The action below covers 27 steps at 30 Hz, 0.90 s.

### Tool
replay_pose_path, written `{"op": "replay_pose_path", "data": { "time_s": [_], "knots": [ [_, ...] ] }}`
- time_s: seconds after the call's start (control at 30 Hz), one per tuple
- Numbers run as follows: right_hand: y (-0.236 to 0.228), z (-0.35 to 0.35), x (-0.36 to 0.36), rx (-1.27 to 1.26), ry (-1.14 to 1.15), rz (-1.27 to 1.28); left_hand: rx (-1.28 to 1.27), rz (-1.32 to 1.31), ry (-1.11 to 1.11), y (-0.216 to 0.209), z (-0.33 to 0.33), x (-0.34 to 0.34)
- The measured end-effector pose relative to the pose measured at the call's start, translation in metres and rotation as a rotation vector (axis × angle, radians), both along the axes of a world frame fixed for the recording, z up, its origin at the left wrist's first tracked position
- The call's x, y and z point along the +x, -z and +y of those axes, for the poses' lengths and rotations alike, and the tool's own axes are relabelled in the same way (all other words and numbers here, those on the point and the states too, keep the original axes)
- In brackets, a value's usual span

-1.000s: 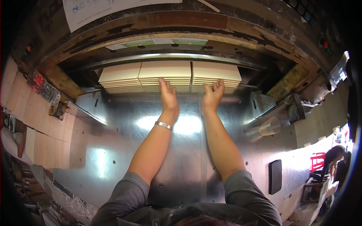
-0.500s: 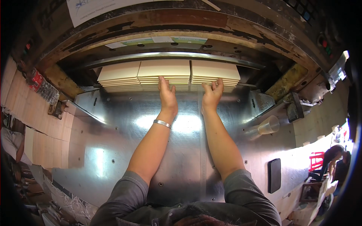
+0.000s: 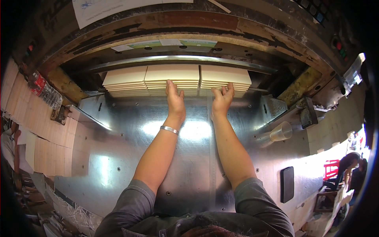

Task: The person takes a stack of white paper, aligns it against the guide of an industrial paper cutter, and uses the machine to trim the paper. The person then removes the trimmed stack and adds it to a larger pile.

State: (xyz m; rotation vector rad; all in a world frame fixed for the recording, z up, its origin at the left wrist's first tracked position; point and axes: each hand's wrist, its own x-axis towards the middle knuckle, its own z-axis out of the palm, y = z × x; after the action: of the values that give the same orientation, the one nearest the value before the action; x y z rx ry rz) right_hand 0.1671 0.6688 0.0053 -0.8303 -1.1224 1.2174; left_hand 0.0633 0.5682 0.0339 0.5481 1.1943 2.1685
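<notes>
Three stacks of cream-coloured paper pads stand side by side at the back of a metal table: a left stack [image 3: 125,75], a middle stack [image 3: 172,73] and a right stack [image 3: 225,74]. Their front edges show several layers. My left hand [image 3: 175,102], fingers stretched out, has its fingertips at the front of the middle stack. At the front of the right stack is my right hand [image 3: 222,102], its fingers apart and holding nothing. A long metal clamp bar [image 3: 173,59] crosses just above the stacks and hides their back edges.
The shiny metal table [image 3: 130,154] has side guides. To the right are a clear plastic cup [image 3: 281,131] on its side and a black phone [image 3: 287,184]. A plastic bottle [image 3: 44,90] lies at the left. Paper shavings [image 3: 75,215] lie lower left; people are at both sides.
The clamp bar sits slightly lower and covers a little more of the stacks' back edges. My hands have stayed in place. The person at the far left has shifted.
</notes>
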Motion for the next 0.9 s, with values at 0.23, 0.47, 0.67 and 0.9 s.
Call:
{"op": "replay_pose_path", "data": {
  "time_s": [0.23,0.47,0.67,0.9],
  "knots": [
    [-0.0011,-0.0024,0.0000,-0.007,-0.005,0.012,-0.007,0.016,0.009,-0.0004,-0.0025,-0.0003],
    [-0.0046,-0.0038,0.0001,-0.023,-0.018,0.035,0.014,0.013,0.012,0.0012,-0.0015,-0.0015],
    [-0.0031,-0.0024,0.0001,-0.021,-0.014,0.034,0.012,0.011,0.020,0.0016,-0.0014,-0.0017],
    [-0.0021,-0.0028,0.0000,-0.016,-0.012,0.023,0.013,0.013,0.021,0.0021,-0.0016,-0.0016]
  ]
}}
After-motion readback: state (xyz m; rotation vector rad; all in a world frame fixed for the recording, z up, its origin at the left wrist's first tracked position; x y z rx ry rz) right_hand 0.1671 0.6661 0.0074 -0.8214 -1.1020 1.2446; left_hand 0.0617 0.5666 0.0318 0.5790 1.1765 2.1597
